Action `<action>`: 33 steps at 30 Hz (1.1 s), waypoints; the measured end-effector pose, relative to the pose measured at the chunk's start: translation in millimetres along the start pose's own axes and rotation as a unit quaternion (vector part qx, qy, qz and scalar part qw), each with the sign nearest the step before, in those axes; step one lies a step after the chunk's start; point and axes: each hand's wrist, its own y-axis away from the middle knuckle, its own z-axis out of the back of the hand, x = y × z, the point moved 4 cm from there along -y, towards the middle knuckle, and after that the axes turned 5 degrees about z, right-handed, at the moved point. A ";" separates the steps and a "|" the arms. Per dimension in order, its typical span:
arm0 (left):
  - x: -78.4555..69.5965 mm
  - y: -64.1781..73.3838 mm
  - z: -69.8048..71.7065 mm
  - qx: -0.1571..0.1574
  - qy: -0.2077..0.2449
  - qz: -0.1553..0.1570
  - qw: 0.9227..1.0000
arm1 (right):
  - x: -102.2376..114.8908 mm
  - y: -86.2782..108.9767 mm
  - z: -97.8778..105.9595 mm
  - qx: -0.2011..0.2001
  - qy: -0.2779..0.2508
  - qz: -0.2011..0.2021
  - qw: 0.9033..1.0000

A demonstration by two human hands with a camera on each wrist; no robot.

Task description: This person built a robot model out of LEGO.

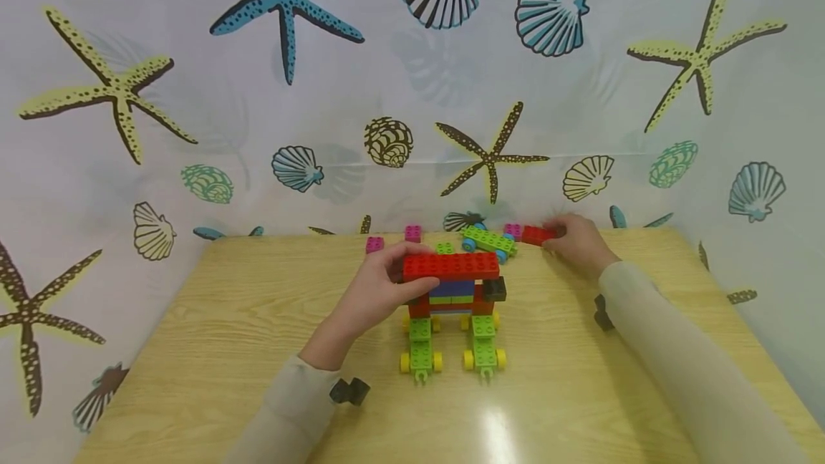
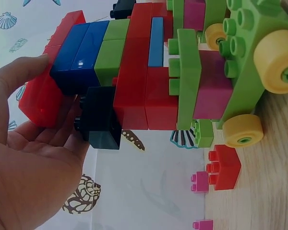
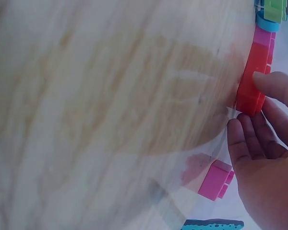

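A toy brick model stands on the table, topped by a long red brick (image 1: pixel 454 266). My left hand (image 1: pixel 370 292) grips the left end of that brick, thumb on the near side and fingers behind. Below it come blue bricks (image 2: pixel 81 52), light green ones, red ones and a black brick (image 2: pixel 101 117). Two green wheeled bases (image 1: pixel 420 353) with yellow wheels carry the model. At the table's far edge my right hand (image 1: pixel 580 243) holds a smaller red brick (image 3: pixel 254 79) between thumb and fingers. A pink brick (image 1: pixel 513 230) lies against that brick's left end.
Behind the model lies a green car base (image 1: pixel 488 240) with blue wheels. Pink bricks (image 1: pixel 374 244) sit along the back edge, and another pink brick (image 3: pixel 216 181) is near my right fingertips. A patterned sheet (image 1: pixel 361 92) hangs right behind the table (image 1: pixel 258 321).
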 end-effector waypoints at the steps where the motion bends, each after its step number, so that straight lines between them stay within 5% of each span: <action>1: 0.3 -0.4 -0.2 0.000 0.001 0.000 1.000 | 0.2 0.9 0.8 -0.001 0.002 0.003 1.000; 11: 2.3 -1.5 -1.3 0.000 -0.001 0.000 1.000 | 2.0 11.5 9.7 0.008 -0.022 -0.024 0.999; 33: 0.3 -0.8 -1.7 -0.007 -0.003 -0.010 1.000 | 92.2 50.7 29.4 0.019 -0.052 0.085 0.995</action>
